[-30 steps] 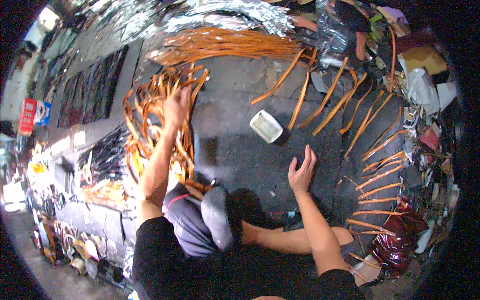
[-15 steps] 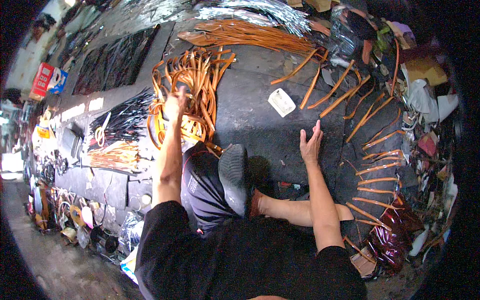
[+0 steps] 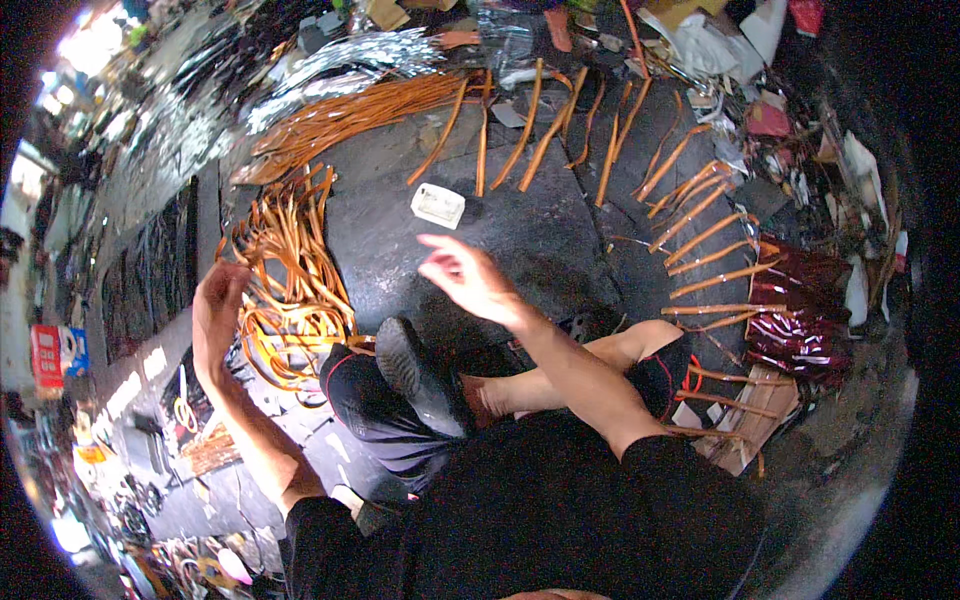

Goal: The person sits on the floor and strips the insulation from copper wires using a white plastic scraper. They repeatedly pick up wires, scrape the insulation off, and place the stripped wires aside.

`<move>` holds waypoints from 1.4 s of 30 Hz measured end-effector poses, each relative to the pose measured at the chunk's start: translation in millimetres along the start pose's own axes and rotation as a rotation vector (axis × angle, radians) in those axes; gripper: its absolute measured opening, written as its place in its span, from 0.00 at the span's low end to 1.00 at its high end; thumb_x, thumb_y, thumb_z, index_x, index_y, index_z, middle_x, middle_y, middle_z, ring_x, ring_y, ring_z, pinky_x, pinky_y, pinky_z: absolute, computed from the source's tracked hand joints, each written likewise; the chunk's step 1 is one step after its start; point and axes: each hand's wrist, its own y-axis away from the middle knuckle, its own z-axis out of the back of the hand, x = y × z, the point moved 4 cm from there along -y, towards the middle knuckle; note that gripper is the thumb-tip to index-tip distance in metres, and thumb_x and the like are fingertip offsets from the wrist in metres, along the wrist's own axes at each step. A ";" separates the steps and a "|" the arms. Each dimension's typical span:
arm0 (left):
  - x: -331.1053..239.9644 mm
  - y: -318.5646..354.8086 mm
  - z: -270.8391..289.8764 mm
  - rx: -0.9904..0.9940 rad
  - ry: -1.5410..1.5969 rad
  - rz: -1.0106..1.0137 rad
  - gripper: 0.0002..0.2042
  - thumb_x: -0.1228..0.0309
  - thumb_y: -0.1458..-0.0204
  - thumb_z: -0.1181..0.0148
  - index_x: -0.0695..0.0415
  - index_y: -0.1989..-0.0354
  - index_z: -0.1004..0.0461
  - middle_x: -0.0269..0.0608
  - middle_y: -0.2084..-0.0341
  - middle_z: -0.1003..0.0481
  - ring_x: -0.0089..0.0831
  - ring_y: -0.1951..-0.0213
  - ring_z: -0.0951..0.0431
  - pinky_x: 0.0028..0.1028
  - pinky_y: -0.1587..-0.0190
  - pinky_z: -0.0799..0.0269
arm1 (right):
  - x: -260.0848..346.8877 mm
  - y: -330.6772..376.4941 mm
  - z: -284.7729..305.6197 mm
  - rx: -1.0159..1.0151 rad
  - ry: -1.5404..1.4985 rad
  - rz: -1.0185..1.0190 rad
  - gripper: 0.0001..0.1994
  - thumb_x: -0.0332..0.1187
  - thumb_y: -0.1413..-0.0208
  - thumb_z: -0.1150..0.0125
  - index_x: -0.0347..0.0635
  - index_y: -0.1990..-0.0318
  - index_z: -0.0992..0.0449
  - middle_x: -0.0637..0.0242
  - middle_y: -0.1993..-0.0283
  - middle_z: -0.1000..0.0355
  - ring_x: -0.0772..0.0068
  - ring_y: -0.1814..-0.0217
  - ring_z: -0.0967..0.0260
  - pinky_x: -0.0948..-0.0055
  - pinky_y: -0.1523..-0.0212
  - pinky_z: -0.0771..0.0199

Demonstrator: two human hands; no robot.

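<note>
I sit on a dark floor slab [image 3: 520, 235] with one leg crossed, a black shoe [image 3: 415, 375] at the middle. My left hand [image 3: 218, 315] reaches down at the left and rests on a tangled pile of orange looped strips [image 3: 290, 285]; whether its fingers grip a strip is unclear. My right hand [image 3: 465, 275] hovers above the slab with fingers spread and nothing in it. A small white rectangular box [image 3: 437, 205] lies just beyond that hand.
Single orange strips [image 3: 700, 240] lie fanned out along the right side. A long bundle of orange strips [image 3: 350, 115] and crumpled silver foil [image 3: 330, 60] lie at the back. A dark red shiny bag [image 3: 800, 315] sits at the right, clutter around the rim.
My left hand has pulled back from the far part of the orange pile to its near left edge. My right hand has lifted off the slab and swung left. The view has shifted.
</note>
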 end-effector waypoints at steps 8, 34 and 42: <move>-58.5 -8.1 -102.2 0.517 -0.052 -0.029 0.08 0.68 0.45 0.40 0.61 0.65 0.24 0.35 0.79 0.25 0.21 0.73 0.27 0.26 0.70 0.33 | 41.7 -35.1 -49.2 0.304 0.045 0.296 0.20 0.37 0.34 0.53 0.47 0.36 0.39 0.67 0.71 0.31 0.73 0.69 0.33 0.70 0.65 0.30; 78.6 -58.3 -322.7 0.580 -0.008 -0.149 0.08 0.70 0.47 0.44 0.57 0.61 0.22 0.48 0.65 0.21 0.45 0.60 0.20 0.37 0.56 0.27 | -90.6 -54.0 100.6 -0.160 0.828 0.204 0.29 0.55 0.55 0.34 0.54 0.45 0.26 0.54 0.44 0.37 0.51 0.37 0.45 0.51 0.39 0.46; 76.4 -56.5 -324.7 0.537 0.035 -0.256 0.11 0.75 0.47 0.47 0.53 0.55 0.26 0.50 0.61 0.22 0.49 0.57 0.22 0.40 0.54 0.28 | -88.7 -117.7 47.3 0.192 1.106 0.175 0.35 0.70 0.52 0.49 0.61 0.41 0.28 0.48 0.27 0.57 0.45 0.24 0.70 0.43 0.29 0.76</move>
